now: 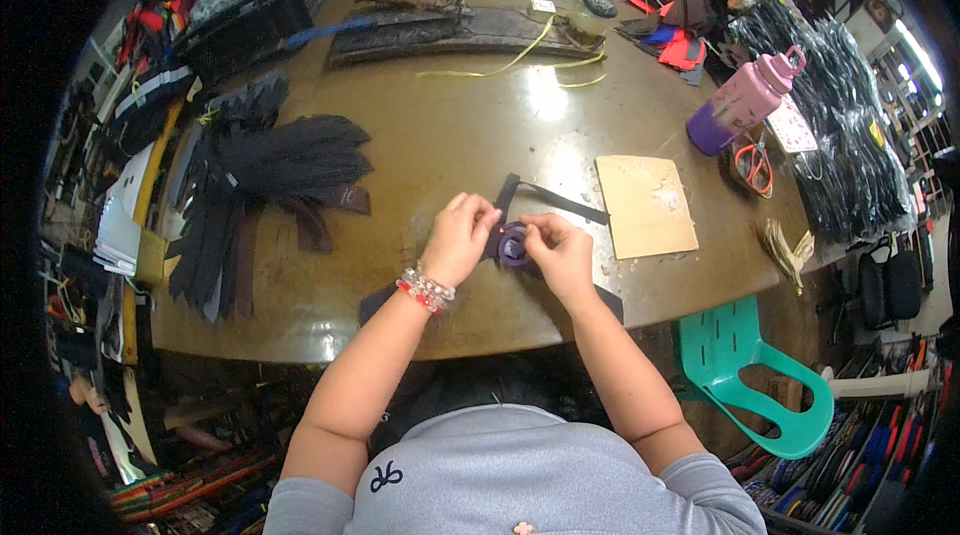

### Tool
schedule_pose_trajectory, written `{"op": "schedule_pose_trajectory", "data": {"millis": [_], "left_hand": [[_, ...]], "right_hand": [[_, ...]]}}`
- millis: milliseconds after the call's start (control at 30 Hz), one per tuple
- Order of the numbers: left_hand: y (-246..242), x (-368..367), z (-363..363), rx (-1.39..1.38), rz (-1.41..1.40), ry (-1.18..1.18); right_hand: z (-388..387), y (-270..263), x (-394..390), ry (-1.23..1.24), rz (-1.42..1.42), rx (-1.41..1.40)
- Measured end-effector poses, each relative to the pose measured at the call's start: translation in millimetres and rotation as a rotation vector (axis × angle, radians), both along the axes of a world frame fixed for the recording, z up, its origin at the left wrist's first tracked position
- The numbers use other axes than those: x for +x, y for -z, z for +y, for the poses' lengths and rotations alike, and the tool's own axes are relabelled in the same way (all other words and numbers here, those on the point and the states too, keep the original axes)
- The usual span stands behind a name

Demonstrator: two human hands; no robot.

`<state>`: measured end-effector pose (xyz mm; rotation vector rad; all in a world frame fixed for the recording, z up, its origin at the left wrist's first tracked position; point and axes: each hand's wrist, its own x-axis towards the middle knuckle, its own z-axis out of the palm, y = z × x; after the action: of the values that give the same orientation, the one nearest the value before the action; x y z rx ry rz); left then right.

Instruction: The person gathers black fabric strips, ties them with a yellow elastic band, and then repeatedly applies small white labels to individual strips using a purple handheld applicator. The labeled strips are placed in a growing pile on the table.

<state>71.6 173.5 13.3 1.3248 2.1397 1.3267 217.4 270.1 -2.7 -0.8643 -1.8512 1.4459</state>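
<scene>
Both of my hands meet over a dark fabric strap (564,203) that lies bent on the brown table (420,137). A purple ring-shaped roll (513,245) sits between them. My left hand (459,231), with beaded bracelets at the wrist, has thumb and fingertips pinched together beside the strap; what it pinches is too small to tell. My right hand (559,250) has its thumb and forefinger at the upper right edge of the roll, also pinched. Dark fabric lies partly hidden under both forearms near the table's front edge.
Bundled black straps (277,160) lie left. A cardboard piece (649,205), orange-handled scissors (753,169) and a pink and purple bottle (742,104) stand or lie right. Behind are a dark long board (480,32) and a black crate (255,25). A green plastic stool (795,400) is at the lower right.
</scene>
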Motion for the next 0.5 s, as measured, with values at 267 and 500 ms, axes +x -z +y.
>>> {"op": "schedule_pose_trajectory", "data": {"millis": [267,500], "left_hand": [[-31,-5,-35,-0.042,0.141,0.616],[6,8,-26,0.112,0.431,0.314]], "right_hand": [[18,-15,4,0.09,0.43,-0.507],[-17,-14,18,0.075,-0.031,-0.088]]}}
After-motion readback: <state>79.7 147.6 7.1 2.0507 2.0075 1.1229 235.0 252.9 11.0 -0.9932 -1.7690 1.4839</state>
